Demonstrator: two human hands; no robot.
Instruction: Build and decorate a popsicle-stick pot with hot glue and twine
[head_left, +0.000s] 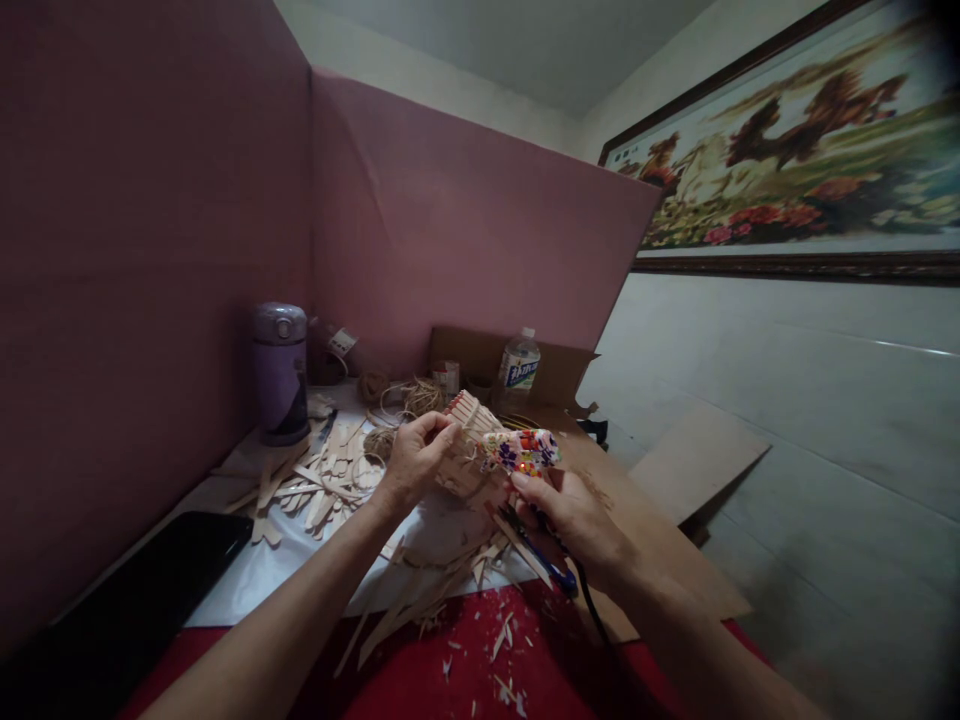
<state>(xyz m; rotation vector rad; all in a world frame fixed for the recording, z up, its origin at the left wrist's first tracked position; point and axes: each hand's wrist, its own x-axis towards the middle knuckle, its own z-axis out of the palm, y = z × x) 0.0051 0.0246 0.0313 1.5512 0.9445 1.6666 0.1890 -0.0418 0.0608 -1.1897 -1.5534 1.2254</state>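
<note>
My left hand (415, 458) pinches a small structure built of wooden craft sticks (471, 425), held above the table. My right hand (571, 518) grips a hot glue gun (521, 451) with a colourful floral pattern and a small red light; its nozzle points left, close against the stick structure. The gun's dark cord (592, 610) trails down toward me. Loose craft sticks (319, 480) lie scattered on a white sheet (262, 570) below my hands.
A purple flask (280, 373) stands at the back left, a plastic water bottle (519, 366) behind the work. Twine (409, 398) lies near them. A black phone (150, 590) lies at the left. Pink partition boards (450, 220) enclose the table; cardboard (675, 540) lies at the right.
</note>
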